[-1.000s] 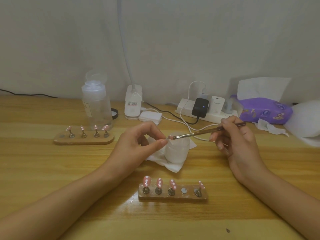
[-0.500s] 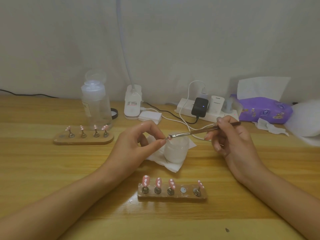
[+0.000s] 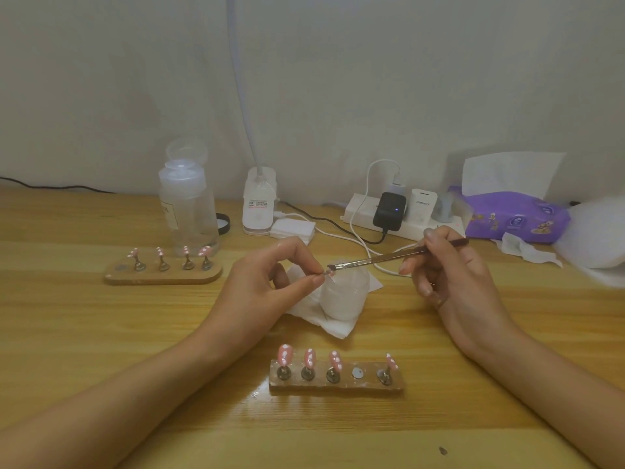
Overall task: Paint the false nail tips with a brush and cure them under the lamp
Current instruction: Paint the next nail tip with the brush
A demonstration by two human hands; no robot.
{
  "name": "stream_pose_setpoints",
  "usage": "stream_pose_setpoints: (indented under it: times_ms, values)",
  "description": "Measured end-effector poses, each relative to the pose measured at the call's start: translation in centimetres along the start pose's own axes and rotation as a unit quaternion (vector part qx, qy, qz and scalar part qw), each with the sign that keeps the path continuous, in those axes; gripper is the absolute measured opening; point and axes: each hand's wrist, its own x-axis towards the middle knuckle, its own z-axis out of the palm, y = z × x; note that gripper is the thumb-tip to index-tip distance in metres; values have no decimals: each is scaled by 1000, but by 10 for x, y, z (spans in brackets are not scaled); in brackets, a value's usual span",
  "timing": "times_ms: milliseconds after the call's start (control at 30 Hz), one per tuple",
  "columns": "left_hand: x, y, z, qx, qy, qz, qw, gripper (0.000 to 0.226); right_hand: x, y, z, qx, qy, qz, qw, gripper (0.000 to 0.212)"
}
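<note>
My left hand (image 3: 267,292) pinches a small nail tip on its holder (image 3: 327,273) between thumb and forefinger, above a white jar (image 3: 343,296). My right hand (image 3: 449,275) grips a thin brush (image 3: 389,257), whose bristles touch that nail tip. A wooden stand (image 3: 336,384) near me carries several pink dotted nail tips and one bare metal spot. A second wooden stand (image 3: 162,275) at the left holds several more pink tips. The white lamp base (image 3: 258,206) stands at the back, its neck rising out of view.
A clear liquid bottle (image 3: 187,204) stands behind the left stand. A white tissue (image 3: 334,324) lies under the jar. A power strip (image 3: 399,214) with chargers and cables, cotton pads (image 3: 292,230) and a purple tissue pack (image 3: 514,216) line the back.
Both hands have shifted slightly left together, the brush tip staying at the nail tip that my left hand pinches.
</note>
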Motion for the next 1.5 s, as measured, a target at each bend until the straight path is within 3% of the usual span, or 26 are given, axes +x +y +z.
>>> stream_pose_setpoints:
  times_ms: [433, 833, 967, 1133, 1500]
  values:
    - [0, -1, 0, 2, -1, 3, 1000, 11, 1, 1, -2, -14, 33, 9, 999, 21]
    - [0, 1, 0, -11, 1, -8, 1000, 9, -2, 0, 0, -18, 3, -2, 1000, 22]
    - [0, 1, 0, -12, -2, -11, 1000, 10, 0, 2, -3, -10, 37, 13, 999, 20]
    - [0, 1, 0, -12, -2, -14, 1000, 10, -1, 0, 0, -18, 6, 3, 1000, 20]
    - [0, 0, 0, -3, 0, -11, 1000, 10, -1, 1, -1, -32, 26, -2, 999, 21]
